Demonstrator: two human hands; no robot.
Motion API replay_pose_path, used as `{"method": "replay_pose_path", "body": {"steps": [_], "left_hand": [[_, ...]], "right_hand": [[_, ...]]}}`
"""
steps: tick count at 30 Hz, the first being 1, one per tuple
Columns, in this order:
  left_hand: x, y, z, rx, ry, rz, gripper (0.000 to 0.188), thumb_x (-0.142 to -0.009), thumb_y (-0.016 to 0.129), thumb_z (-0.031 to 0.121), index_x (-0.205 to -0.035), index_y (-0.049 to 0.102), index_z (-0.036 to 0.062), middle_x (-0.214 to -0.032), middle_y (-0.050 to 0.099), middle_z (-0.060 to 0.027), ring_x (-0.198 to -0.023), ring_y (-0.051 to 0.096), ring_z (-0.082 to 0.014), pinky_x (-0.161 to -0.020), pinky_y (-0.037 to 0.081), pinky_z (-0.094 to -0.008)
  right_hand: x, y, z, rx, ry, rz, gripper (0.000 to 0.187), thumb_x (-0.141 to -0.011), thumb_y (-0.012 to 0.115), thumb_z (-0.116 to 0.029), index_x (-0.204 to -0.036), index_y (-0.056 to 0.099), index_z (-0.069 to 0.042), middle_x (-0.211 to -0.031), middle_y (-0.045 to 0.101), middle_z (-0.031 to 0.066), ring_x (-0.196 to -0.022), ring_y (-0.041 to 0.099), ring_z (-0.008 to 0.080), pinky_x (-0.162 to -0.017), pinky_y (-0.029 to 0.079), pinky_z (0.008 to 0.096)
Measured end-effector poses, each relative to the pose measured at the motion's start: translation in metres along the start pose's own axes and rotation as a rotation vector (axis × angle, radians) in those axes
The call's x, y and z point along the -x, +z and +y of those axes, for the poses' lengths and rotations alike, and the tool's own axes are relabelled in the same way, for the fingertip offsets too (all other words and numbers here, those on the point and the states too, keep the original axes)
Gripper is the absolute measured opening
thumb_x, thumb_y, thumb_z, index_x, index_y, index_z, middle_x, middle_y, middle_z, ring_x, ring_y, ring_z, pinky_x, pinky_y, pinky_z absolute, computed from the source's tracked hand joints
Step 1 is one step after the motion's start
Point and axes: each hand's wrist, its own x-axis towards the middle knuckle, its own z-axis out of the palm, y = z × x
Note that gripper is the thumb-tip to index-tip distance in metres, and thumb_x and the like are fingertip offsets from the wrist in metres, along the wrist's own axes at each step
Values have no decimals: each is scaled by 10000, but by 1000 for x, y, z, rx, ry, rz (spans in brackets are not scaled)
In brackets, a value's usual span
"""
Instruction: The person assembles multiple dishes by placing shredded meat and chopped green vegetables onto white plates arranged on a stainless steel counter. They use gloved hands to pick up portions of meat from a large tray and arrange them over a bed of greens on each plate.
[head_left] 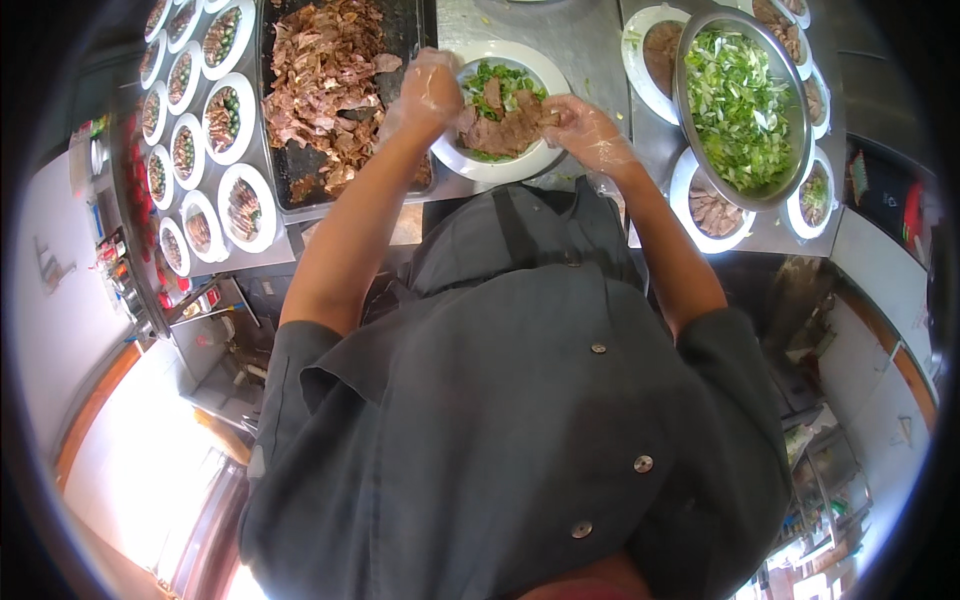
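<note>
A white plate (483, 170) with chopped greens (487, 73) and overlapping slices of cooked meat (500, 133) sits in front of me. My left hand (430, 95), in a clear plastic glove, is curled closed at the plate's left rim; what its fingers hold, if anything, is hidden. Gloved as well, my right hand (588, 132) pinches the edge of a meat slice at the right side of the plate. Left of the plate, a dark tray (408, 30) carries a big heap of sliced brown meat (325, 85).
A steel bowl (803, 150) full of chopped greens rests tilted over several plates on the right, one with meat (712, 212) at the near edge. Rows of filled white plates (246, 207) line the left. The steel table's front edge (270, 257) runs close to my body.
</note>
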Motion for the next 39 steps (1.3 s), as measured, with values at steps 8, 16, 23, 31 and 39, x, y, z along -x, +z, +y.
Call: {"method": "replay_pose_path", "body": {"steps": [8,16,23,31,39], "left_hand": [[-65,1,11,-152,203,-308,352,-954,708,88,-1306,717,62,-1276,750,-215,-1190,742,-360,-1039,584,-463],[-80,39,82,204,692,-149,302,-1053,593,169,-1315,716,81,-1305,739,-187,-1177,725,-340,-1053,569,-406],[46,-4,46,722,95,418,143,-932,776,191,-1042,820,111,-970,808,-126,-878,789,-264,-844,626,-376],[124,40,21,292,-29,287,294,-918,778,387,-980,858,111,-895,757,-124,-841,727,-344,-767,572,-494],[134,45,37,328,-77,281,334,-886,779,391,-770,767,78,-842,724,-125,-862,704,-363,-747,557,-503]], "right_hand": [[23,17,-2,-39,85,-48,526,-940,843,-261,-1406,694,-66,-994,736,80,-949,710,192,-871,579,336],[62,40,8,-496,66,-194,289,-992,791,-79,-1240,683,19,-1037,766,118,-923,731,200,-861,596,350],[50,40,-6,-243,76,136,144,-990,774,-122,-1088,710,-37,-965,740,36,-870,662,115,-797,548,299],[21,66,-31,-39,89,250,158,-937,787,-167,-981,705,-40,-856,750,59,-770,680,142,-731,555,328],[18,61,-62,397,-266,297,112,-940,723,-141,-961,675,-42,-902,714,201,-848,700,419,-753,561,479]]}}
